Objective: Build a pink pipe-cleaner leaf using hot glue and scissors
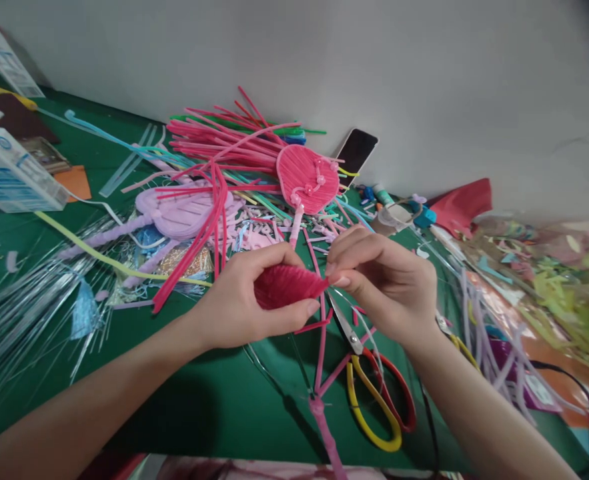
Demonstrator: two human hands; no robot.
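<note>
My left hand (237, 303) is closed round a crimson pad of pipe cleaners (287, 287) laid side by side, its tip pointing right. At that tip the thumb and forefinger of my right hand (387, 283) are pinched together. Below my hands lie open scissors (354, 340) with one yellow and one red handle loop. Beside them a forked pink pipe-cleaner stem (327, 433) extends toward the near edge. Beyond my hands rests a finished-looking pink pad (301, 173) with small beaded knots, and left of it a lilac pad (174, 210) with wrapped stems.
A bundle of pink pipe cleaners (224, 143) lies against the wall, near a phone (359, 152). Milk-type cartons (17, 170) stand at left beside silvery tinsel strands (24, 340). Lilac strips (479, 340) and coloured scraps (549, 280) cover the right side of the green table (184, 407).
</note>
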